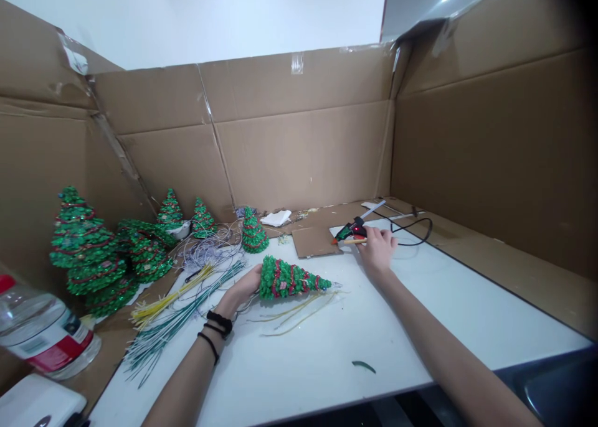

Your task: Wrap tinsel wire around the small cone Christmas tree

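My left hand (248, 282) is wrapped round the base of a small green Christmas tree (292, 279) with red garland, which lies on its side above the table, its tip pointing right. My right hand (377, 251) is closed on a thin light-coloured stick (355, 241). The stick's end is beside the orange nozzle of a black glue gun (351, 229), which has a small red light on. A glue stick (374, 210) projects from the gun's back. Several yellowish strands (292, 315) lie below the tree.
Decorated trees (88, 246) stand at left, with another small tree (255, 231) farther back. Yellow and green wire bundles (175, 324) lie beside tangled light wire (205, 249). A bottle (44, 330) leans at far left. A cardboard piece (314, 243) lies near the gun; cardboard walls (303, 147) surround the table.
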The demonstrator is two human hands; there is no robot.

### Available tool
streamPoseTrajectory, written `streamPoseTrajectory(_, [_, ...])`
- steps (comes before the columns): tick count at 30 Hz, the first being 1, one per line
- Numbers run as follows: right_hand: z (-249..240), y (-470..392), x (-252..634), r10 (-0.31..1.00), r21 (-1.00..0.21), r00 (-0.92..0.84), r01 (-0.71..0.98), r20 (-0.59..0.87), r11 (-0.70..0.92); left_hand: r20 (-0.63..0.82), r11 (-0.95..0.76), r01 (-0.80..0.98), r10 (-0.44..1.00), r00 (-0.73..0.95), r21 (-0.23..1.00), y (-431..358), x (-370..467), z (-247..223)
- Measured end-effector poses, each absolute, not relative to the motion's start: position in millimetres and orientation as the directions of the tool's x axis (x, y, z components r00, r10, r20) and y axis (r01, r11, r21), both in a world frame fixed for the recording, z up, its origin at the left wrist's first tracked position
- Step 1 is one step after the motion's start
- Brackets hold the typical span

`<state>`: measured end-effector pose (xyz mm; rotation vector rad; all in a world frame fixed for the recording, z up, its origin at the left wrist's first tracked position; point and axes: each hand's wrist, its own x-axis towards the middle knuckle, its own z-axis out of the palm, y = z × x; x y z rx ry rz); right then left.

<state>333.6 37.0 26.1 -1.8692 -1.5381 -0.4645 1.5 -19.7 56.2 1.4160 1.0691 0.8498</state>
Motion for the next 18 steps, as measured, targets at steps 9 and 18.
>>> streamPoseTrajectory(9, [36, 36, 338, 0.692, -0.386, 0.289, 0.922, 0.661, -0.016, 0.058, -0.151, 0.232, 0.930, 0.364, 0.961, -25, 4, 62])
streamPoseTrajectory(18, [62, 15, 295, 0.741, -0.383, -0.211, 0.749, 0.637, 0.542, 0.102, -0.174, 0.226, 0.949, 0.298, 0.959, -33, 10, 71])
